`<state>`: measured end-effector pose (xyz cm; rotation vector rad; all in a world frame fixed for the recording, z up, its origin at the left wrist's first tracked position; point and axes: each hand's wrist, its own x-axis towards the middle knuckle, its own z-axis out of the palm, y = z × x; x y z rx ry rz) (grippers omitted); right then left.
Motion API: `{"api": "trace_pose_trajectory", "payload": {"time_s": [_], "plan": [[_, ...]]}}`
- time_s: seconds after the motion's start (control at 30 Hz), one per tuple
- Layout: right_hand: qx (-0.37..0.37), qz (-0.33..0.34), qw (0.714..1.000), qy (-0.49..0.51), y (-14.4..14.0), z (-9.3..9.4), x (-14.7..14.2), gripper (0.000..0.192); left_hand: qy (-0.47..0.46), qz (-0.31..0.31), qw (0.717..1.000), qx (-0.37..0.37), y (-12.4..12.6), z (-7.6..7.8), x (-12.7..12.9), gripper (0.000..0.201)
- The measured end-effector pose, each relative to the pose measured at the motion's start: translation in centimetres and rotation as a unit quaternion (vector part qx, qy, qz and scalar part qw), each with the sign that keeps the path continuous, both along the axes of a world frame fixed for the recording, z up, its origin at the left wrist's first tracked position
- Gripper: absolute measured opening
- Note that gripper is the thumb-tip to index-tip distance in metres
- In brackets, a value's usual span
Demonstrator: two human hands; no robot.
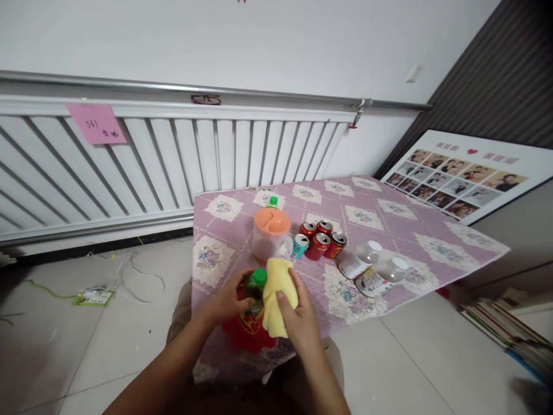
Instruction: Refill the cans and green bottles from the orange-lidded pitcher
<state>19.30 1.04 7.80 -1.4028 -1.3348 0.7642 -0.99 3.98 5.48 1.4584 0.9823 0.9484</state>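
My left hand (231, 301) is wrapped round a green-capped bottle (258, 279) near the front edge of the table. In my right hand (300, 311) is a folded yellow cloth (276, 294), pressed against or right beside the bottle's right side. Part of the bottle is hidden by my fingers and the cloth. Under the bottle lies a red scalloped mat (248, 334) with gold markings. Just behind my hands stands a clear pitcher (264, 245) with an orange lid (272, 221).
Several opened red cans (318, 246) and a teal can (299, 246) cluster right of the pitcher. Two clear jars with white lids (398, 266) stand farther right. Another green-capped bottle (273, 202) is behind the pitcher. A radiator (224, 150) lines the wall beyond the tablecloth (367, 213).
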Motion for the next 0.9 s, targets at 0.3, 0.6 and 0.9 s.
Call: {"api": "trace_pose_trajectory", "payload": {"time_s": [0.3, 0.6, 0.9], "plan": [[-0.012, 0.049, 0.998, -0.033, -1.2, -2.5, -2.8, 0.065, 0.014, 0.186, 0.982, -0.021, -2.7, 0.5, 2.6, 0.067], [-0.032, 0.07, 0.997, -0.013, -0.2, -1.9, -1.7, 0.064, 0.078, 0.07, 0.994, 0.024, -0.6, 0.7, -1.2, 0.058], [-0.029, 0.047, 0.998, -0.013, -0.4, -2.1, -1.6, 0.065, 0.018, -0.031, 0.999, 0.01, 1.0, 0.4, -0.7, 0.073]]}}
